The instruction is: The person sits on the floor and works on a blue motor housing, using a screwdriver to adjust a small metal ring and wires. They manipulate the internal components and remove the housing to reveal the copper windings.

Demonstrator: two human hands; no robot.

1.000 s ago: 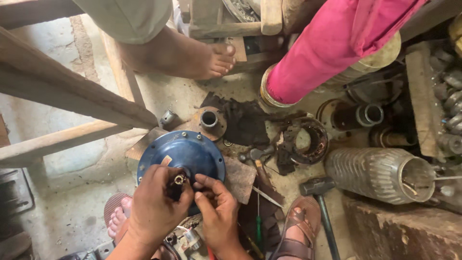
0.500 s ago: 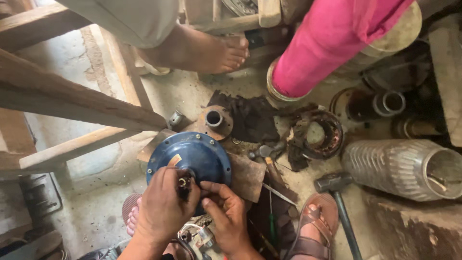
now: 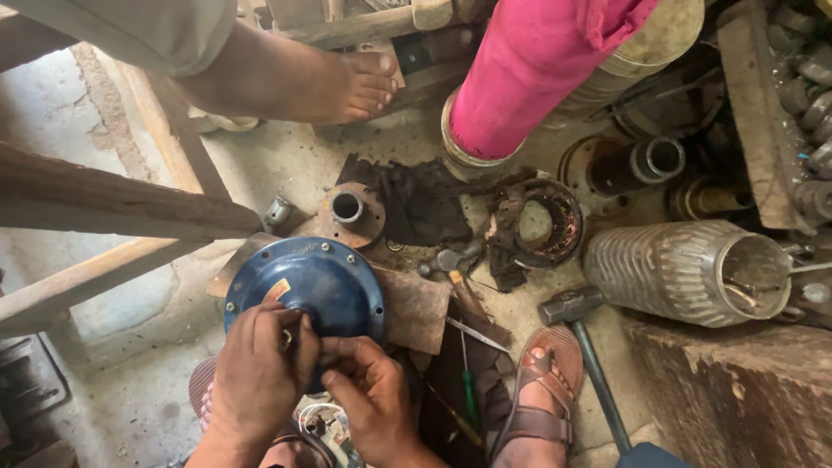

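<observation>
pinching small metal hub at centre of round blue domed metal cover (image 3: 325,282) with left hand (image 3: 260,373) | right hand (image 3: 373,394) grip clenched just beside, equally near | cover lying flat, axis pointing up

Both hands meet low in view, left hand (image 3: 260,368) curled, right hand (image 3: 373,394) fingers seemingly pinching.
</observation>
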